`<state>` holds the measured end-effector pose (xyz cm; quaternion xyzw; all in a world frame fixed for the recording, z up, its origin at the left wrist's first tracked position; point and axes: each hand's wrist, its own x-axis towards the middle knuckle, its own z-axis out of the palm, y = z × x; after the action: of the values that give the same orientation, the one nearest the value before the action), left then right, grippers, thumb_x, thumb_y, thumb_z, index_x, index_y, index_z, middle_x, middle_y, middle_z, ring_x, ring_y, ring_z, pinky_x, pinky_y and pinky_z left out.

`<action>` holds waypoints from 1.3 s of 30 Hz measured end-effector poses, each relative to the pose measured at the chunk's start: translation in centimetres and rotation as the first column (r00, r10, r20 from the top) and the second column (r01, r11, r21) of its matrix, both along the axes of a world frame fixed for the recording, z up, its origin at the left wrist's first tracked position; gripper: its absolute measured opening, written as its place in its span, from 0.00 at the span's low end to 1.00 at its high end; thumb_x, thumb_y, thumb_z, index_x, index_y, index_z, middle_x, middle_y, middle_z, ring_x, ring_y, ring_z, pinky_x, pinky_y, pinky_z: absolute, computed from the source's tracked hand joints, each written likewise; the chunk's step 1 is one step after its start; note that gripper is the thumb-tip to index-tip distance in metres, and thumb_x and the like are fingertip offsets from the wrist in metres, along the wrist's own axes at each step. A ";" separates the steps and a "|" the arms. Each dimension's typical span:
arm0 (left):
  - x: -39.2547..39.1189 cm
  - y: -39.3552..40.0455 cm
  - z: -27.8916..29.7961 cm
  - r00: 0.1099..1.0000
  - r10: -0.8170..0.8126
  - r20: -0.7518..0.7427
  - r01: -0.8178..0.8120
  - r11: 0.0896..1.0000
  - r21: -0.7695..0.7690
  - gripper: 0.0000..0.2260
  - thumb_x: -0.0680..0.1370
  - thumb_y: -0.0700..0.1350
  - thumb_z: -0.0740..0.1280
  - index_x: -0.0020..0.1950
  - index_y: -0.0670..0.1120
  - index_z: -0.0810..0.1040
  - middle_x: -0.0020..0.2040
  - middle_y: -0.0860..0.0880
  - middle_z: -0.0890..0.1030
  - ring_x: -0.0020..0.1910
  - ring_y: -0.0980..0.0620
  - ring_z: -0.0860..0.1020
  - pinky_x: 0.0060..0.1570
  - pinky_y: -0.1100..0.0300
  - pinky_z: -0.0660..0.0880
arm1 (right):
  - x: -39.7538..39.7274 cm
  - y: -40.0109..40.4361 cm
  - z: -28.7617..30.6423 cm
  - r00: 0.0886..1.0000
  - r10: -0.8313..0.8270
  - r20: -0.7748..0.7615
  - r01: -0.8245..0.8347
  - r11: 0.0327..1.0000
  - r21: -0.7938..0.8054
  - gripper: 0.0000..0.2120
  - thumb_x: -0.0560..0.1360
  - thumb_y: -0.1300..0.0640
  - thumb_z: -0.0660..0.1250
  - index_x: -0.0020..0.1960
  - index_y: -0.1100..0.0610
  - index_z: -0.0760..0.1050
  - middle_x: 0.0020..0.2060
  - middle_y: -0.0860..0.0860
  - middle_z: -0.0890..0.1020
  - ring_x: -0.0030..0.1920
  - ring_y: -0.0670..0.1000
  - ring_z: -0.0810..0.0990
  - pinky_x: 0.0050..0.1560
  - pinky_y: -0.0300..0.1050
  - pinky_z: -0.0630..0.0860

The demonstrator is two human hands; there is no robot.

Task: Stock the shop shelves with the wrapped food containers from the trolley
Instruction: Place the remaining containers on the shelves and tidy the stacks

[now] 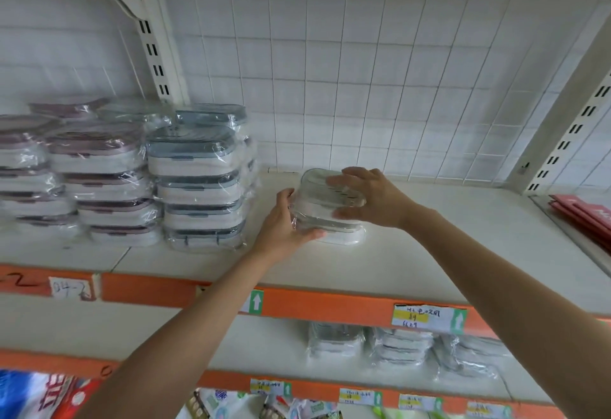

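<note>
A small stack of wrapped food containers (325, 212), clear film over white tubs with grey lids, stands on the upper shelf (429, 246) to the right of the taller stacks. My left hand (284, 223) grips its left side low down, fingers curled under the front edge. My right hand (367, 197) holds the top container from the right, thumb in front and fingers spread over the lid.
Stacks of grey-lidded containers (201, 180) and pink-lidded ones (96, 180) fill the shelf's left part. Red flat packs (585, 216) lie at the far right. More wrapped containers (403, 346) sit on the shelf below, behind orange price rails (330, 306).
</note>
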<state>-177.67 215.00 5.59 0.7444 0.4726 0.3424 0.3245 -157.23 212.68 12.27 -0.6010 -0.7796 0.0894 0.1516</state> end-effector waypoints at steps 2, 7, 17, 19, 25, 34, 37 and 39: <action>0.0 0.1 0.1 1.000 0.002 -0.011 -0.002 1.000 0.013 0.41 0.66 0.49 0.78 0.71 0.43 0.58 0.66 0.48 0.72 0.62 0.52 0.73 0.54 0.66 0.65 | 0.1 -0.1 0.4 0.999 0.030 0.021 -0.030 1.000 -0.004 0.32 0.70 0.41 0.71 0.71 0.43 0.65 0.71 0.50 0.64 0.66 0.57 0.65 0.66 0.42 0.56; 0.1 -0.1 0.4 1.000 0.010 0.001 -0.010 1.000 0.020 0.38 0.66 0.46 0.79 0.69 0.42 0.61 0.63 0.49 0.73 0.57 0.54 0.73 0.51 0.68 0.66 | 0.4 -0.3 1.0 0.991 0.108 0.075 -0.102 0.992 -0.075 0.36 0.71 0.49 0.73 0.74 0.46 0.60 0.76 0.53 0.56 0.74 0.53 0.57 0.69 0.41 0.52; -0.1 -1.8 2.5 0.929 0.191 -0.317 -0.014 0.874 0.485 0.32 0.71 0.40 0.71 0.70 0.34 0.62 0.67 0.36 0.62 0.69 0.40 0.62 0.70 0.54 0.62 | -1.3 2.9 -0.4 0.996 0.082 -0.029 -0.083 0.996 -0.044 0.41 0.66 0.51 0.76 0.74 0.45 0.58 0.75 0.52 0.54 0.66 0.55 0.71 0.67 0.48 0.66; -0.5 -2.6 2.7 0.854 0.249 -0.456 0.035 0.848 0.529 0.29 0.71 0.40 0.70 0.68 0.33 0.64 0.67 0.34 0.62 0.68 0.37 0.62 0.69 0.49 0.64 | -2.1 4.0 -0.4 0.996 0.085 -0.017 -0.086 0.995 -0.054 0.41 0.67 0.50 0.75 0.73 0.44 0.58 0.75 0.51 0.53 0.64 0.57 0.72 0.66 0.49 0.67; -2.3 -5.2 3.4 0.695 0.117 -0.710 0.141 0.945 0.294 0.15 0.79 0.38 0.58 0.66 0.40 0.69 0.63 0.44 0.67 0.61 0.47 0.69 0.55 0.51 0.73 | -4.8 6.2 -0.1 0.991 0.121 0.059 -0.118 0.992 -0.049 0.41 0.69 0.49 0.74 0.75 0.46 0.55 0.76 0.52 0.51 0.67 0.58 0.69 0.67 0.49 0.63; -4.2 -7.2 4.1 0.582 0.149 -0.799 0.116 0.958 0.263 0.13 0.77 0.39 0.59 0.61 0.39 0.74 0.55 0.42 0.74 0.55 0.43 0.73 0.52 0.48 0.72 | -5.2 6.8 0.2 0.986 0.140 0.089 -0.127 0.983 -0.135 0.47 0.68 0.42 0.73 0.76 0.43 0.48 0.77 0.50 0.40 0.73 0.64 0.56 0.71 0.63 0.58; -4.3 -8.1 4.2 0.622 0.158 -0.767 0.114 0.951 0.288 0.12 0.75 0.38 0.61 0.57 0.38 0.76 0.51 0.41 0.75 0.52 0.41 0.74 0.49 0.46 0.73 | -5.2 4.1 0.4 0.988 0.085 0.129 -0.079 0.996 -0.050 0.46 0.68 0.41 0.72 0.76 0.42 0.47 0.77 0.48 0.41 0.75 0.63 0.46 0.69 0.68 0.55; -4.0 -8.7 4.3 0.616 0.154 -0.772 0.136 0.945 0.297 0.12 0.75 0.38 0.61 0.58 0.38 0.76 0.52 0.41 0.75 0.52 0.41 0.74 0.49 0.47 0.73 | -4.9 2.0 0.3 0.983 0.082 0.164 -0.093 0.994 0.063 0.43 0.70 0.42 0.72 0.76 0.44 0.51 0.76 0.50 0.47 0.74 0.60 0.49 0.68 0.65 0.59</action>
<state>-181.66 206.33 9.85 0.8591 0.5067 0.0563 -0.0454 -162.16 214.64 12.60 -0.5656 -0.8177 0.0195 0.1049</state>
